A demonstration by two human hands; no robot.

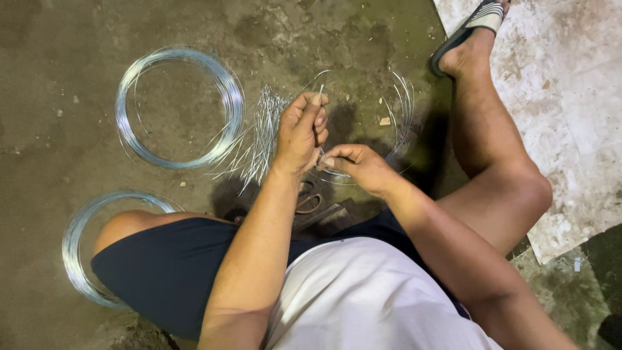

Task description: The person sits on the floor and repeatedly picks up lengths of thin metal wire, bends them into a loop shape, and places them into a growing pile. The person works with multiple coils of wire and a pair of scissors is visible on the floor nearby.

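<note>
Holding thin wire [332, 170] pinched in both closed hands, left hand [299, 133] and right hand [358, 167], we risk its springy end [321, 87] whipping free. Loose cut pieces [262, 139] on the floor could prick bare legs.

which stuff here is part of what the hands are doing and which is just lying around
In use:
left hand, gripping thin wire
right hand, pinching the same wire
bundle of cut wire pieces
curved wire strands
shears, under the hands

Lying about:
upper wire coil
lower wire coil
pale floor slab
sandal, on the person's foot
</note>
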